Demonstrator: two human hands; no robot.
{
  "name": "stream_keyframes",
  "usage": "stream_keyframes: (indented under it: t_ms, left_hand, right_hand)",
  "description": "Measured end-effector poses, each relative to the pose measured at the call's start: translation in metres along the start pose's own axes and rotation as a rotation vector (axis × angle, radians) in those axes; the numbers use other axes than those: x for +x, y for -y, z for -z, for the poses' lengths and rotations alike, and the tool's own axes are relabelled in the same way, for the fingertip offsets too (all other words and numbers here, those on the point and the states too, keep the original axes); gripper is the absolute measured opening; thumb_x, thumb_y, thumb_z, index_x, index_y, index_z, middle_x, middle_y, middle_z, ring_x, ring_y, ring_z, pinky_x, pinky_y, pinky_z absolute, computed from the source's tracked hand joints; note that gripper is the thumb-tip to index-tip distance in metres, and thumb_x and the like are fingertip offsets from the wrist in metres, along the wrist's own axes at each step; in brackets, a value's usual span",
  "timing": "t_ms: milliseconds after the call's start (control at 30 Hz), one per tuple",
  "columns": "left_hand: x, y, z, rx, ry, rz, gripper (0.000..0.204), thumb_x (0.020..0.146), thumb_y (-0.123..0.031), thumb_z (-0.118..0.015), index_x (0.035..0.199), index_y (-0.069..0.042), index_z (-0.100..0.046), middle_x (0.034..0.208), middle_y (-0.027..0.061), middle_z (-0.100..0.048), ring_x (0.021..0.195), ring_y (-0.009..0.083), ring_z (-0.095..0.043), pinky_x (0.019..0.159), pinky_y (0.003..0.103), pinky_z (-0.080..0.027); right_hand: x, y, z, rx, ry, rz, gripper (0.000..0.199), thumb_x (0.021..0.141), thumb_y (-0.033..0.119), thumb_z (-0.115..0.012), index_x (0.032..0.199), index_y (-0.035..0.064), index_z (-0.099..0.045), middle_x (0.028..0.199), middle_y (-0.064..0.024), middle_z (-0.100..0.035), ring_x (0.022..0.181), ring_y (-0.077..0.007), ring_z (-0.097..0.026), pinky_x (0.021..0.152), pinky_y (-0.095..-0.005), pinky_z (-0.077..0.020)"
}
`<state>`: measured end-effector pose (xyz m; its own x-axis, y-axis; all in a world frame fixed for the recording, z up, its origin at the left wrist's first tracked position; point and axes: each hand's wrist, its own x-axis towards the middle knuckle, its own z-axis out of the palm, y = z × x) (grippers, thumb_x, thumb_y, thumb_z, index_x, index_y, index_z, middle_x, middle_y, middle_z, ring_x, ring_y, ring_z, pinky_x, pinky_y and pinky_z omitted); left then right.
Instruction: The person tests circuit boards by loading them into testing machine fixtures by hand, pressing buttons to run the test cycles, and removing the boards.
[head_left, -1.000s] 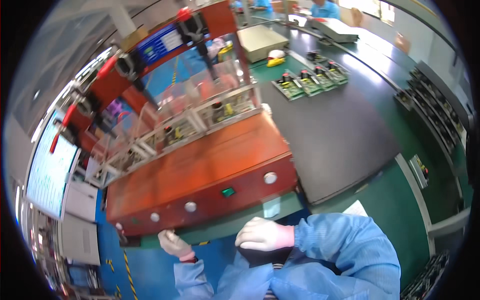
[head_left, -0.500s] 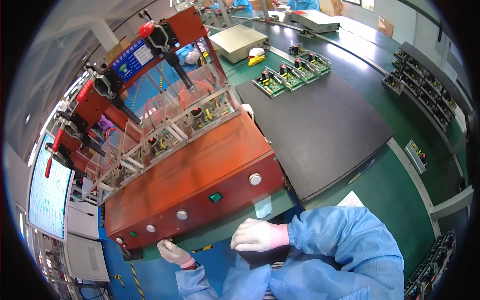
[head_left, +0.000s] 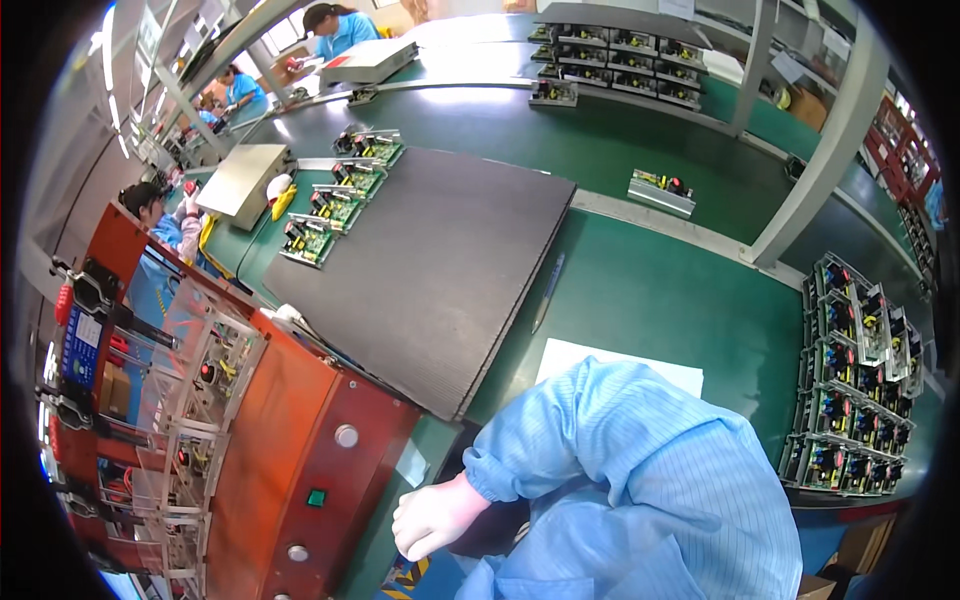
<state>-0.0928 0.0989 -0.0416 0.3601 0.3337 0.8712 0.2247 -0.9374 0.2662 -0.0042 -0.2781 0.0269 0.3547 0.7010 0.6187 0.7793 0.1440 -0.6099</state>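
My right hand [head_left: 437, 517], in a white glove, hangs just off the near edge of the green bench. Its fingers are curled in and pressed together, and I see nothing in them; the palm is turned away. Close by is the red front panel of an orange-red test fixture [head_left: 268, 430], with round silver buttons and a green switch [head_left: 317, 497]. A pale blue slip [head_left: 411, 464] lies on the bench edge between fixture and hand. Circuit boards [head_left: 222, 372] sit under clear covers in the fixture. My left hand is out of view.
A black mat [head_left: 430, 270] lies beyond the fixture, with several green circuit boards [head_left: 335, 208] along its far left edge. A pen [head_left: 549, 293] and white paper [head_left: 620, 372] are on the bench. Stacked boards [head_left: 855, 390] stand at right. Co-workers [head_left: 345, 38] sit farther back.
My view has swung to the right, so the fixture now sits lower left and the stacked boards show at right. My left hand has left the picture. My right hand stays curled by the fixture.
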Motion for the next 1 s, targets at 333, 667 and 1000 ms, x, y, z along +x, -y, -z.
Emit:
stream_keyframes:
  t_ms: [333,667,1000]
  left_hand:
    - [0.011,-0.032,0.007,-0.018,-0.075,0.014,0.023,0.107,-0.018,-0.057,0.093,-0.003,-0.067,0.082,0.0177,-0.066,0.073,0.0362,-0.061,0.075,0.043,-0.052]
    - [0.014,-0.062,0.013,-0.133,0.102,0.292,0.025,0.105,-0.02,-0.049,0.099,-0.001,-0.064,0.091,0.0169,-0.067,0.078,0.0322,-0.058,0.079,0.04,-0.05]
    - [0.012,-0.055,0.022,-0.194,0.116,0.284,0.024,0.105,-0.019,-0.049,0.098,0.0,-0.063,0.089,0.0156,-0.066,0.077,0.0322,-0.057,0.078,0.041,-0.049]
  right_hand:
    - [-0.071,0.08,0.281,0.179,-1.165,-0.989,0.062,0.105,0.056,-0.053,0.113,-0.0017,-0.075,0.101,-0.0168,-0.077,0.07,-0.023,-0.071,0.061,-0.0312,-0.0571]
    - [-0.412,0.067,0.384,0.201,-1.96,-0.882,0.053,0.111,0.034,-0.054,0.15,-0.0027,-0.048,0.15,-0.0302,-0.056,0.14,-0.0434,-0.056,0.116,-0.0569,-0.0491]
    - [-0.261,0.066,0.434,0.696,-1.234,-1.065,0.054,0.104,0.047,-0.061,0.12,-0.0043,-0.064,0.092,-0.0195,-0.071,0.067,-0.0177,-0.069,0.051,-0.0249,-0.0512]
